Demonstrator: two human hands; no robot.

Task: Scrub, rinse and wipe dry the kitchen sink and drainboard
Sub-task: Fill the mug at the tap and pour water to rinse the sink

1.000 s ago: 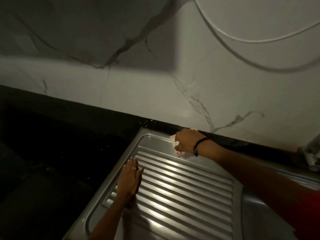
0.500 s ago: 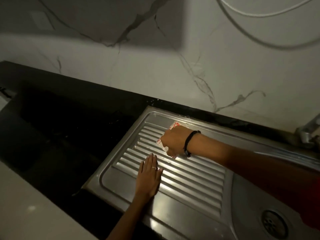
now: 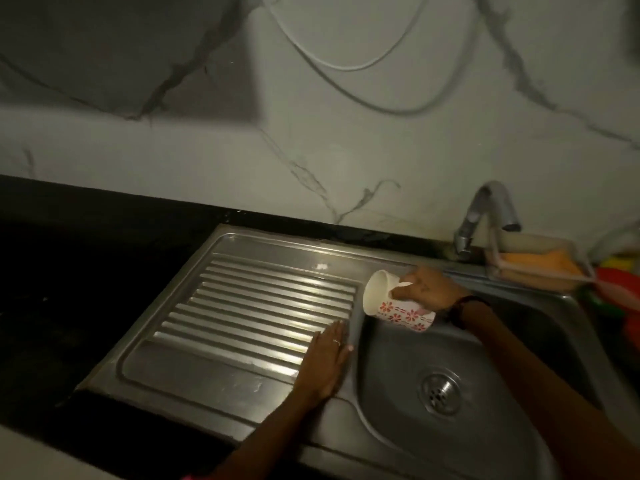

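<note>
The right hand (image 3: 427, 289) grips a white cup (image 3: 394, 303) with red flowers, fingers wrapped round its side. The cup is tipped on its side, mouth facing away from the wrist toward the drainboard (image 3: 249, 306), and it hangs above the strip between drainboard and sink bowl (image 3: 408, 358). A dark band circles the right wrist.

The left hand (image 3: 327, 358) lies open and flat, palm down, on the ridged drainboard at the edge nearest the bowl, fingers spread slightly; a ring shows on one finger. The cup is just beyond those fingertips, not touching them.

The drain (image 3: 440, 389) sits in the bowl, between the two forearms. Beyond the right hand, the tap (image 3: 485, 216) curves out from the wall, and beside it a tray holds an orange sponge (image 3: 540, 265).
</note>
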